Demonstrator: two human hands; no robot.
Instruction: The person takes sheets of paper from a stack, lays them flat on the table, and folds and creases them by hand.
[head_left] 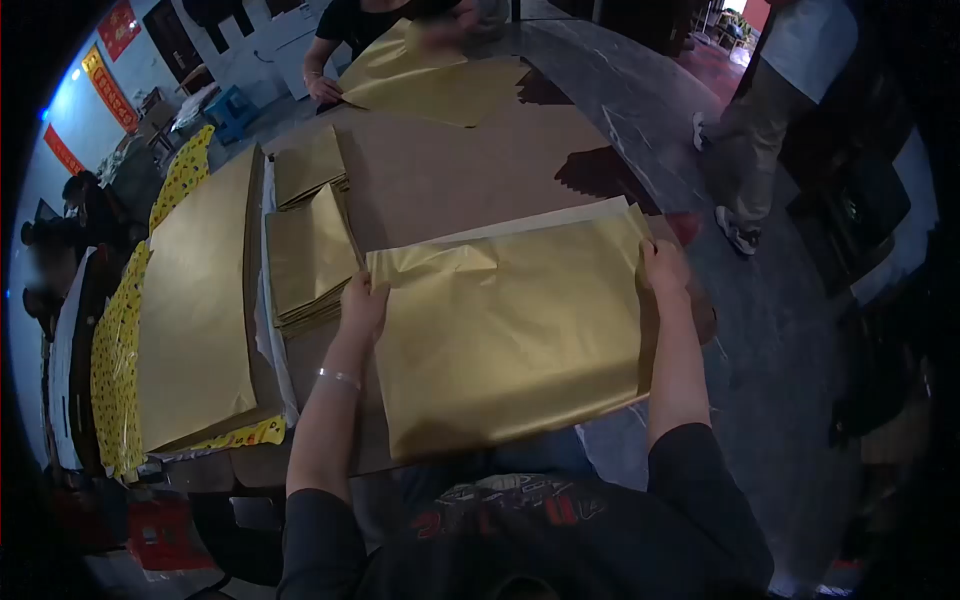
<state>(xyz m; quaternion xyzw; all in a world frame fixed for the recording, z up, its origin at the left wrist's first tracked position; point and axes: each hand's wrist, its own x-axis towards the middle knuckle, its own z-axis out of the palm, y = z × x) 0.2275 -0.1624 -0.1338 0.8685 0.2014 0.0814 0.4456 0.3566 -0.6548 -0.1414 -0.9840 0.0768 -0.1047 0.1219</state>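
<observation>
A large sheet of gold paper (520, 350) is stretched between my two hands over the near edge of the table, its lower edge hanging towards me. My left hand (364, 302) is closed on its left edge near the upper corner. On the opposite edge, my right hand (663, 268) grips it near the upper right corner. A paler strip (560, 216) shows behind its top edge. Just left of my left hand lies a stack of folded gold paper (310, 250), with another folded stack (308, 168) beyond it.
A tall pile of gold sheets (200, 310) lies on yellow patterned wrapping (118, 370) at the left. Across the brown table (440, 180), a person handles another gold sheet (430, 90). Someone in light trousers (765, 130) stands on the right. A blue stool (230, 112) stands far left.
</observation>
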